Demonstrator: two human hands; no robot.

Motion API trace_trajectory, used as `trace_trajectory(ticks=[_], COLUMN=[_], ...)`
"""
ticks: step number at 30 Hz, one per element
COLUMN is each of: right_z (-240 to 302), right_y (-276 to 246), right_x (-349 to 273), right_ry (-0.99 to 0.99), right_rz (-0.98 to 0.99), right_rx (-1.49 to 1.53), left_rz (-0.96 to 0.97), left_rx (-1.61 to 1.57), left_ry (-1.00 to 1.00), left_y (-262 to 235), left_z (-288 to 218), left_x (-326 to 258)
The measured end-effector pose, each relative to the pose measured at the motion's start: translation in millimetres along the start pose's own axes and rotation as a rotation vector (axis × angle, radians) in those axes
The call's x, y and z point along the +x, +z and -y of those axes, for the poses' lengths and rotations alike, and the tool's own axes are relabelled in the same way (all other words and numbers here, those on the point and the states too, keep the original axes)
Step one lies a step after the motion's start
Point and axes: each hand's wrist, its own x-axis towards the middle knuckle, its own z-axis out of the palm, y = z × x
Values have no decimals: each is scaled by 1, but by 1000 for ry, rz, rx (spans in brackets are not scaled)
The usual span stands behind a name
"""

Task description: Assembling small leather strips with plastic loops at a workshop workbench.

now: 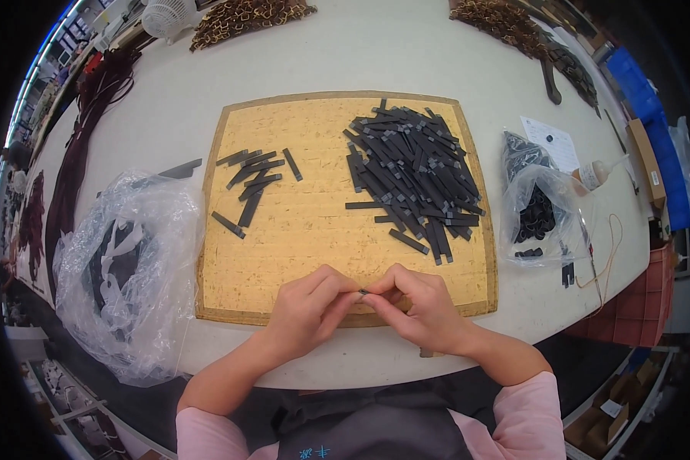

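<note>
Both hands meet over the near edge of a square tan cork board [314, 230] that lies on the pale surface [360, 54]. The left hand [308, 310] and the right hand [418, 307] each pinch one end of a small dark strip piece [363, 292] between thumb and fingertips, so both grips are clenched on it; it sits just above the board's front rim, between the two hands.

On the board's right half lies a large heap of flat black strips [414, 172], criss-crossed and spilling toward the hands. On the left half a small loose group of the same black strips [253, 180] lies well apart from the heap. Nothing lies between the hands and either pile.

Left of the board, a crumpled clear plastic bag [126, 268] holds dark material and hangs over the surface's near edge. Right of the board, a smaller clear plastic bag [540, 215] holds little black pieces, with a few spilled beside it. Behind that bag lies a white paper sheet [552, 142] with small print, and near it a small pale bottle [594, 175] lies on its side. A thin tan cord [609, 261] loops near the right edge. At the far edge sit heaps of brown patterned straps [245, 17] and a white slotted basket [167, 15]; dark straps [84, 130] trail along the left edge.
</note>
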Motion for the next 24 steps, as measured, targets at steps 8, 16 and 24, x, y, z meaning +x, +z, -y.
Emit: trace_trajectory(ticks=[8, 16, 24], right_z=[-1, 1, 4], right_y=[4, -18, -19], right_x=[-2, 17, 15], right_ry=[432, 664, 596], right_rz=[145, 398, 296], right_rx=[769, 889, 780], left_rz=[-37, -41, -105], left_rx=[-246, -383, -202], left_ry=[94, -65, 72], left_y=[3, -6, -6], left_z=[-5, -3, -3], left_x=[6, 2, 3])
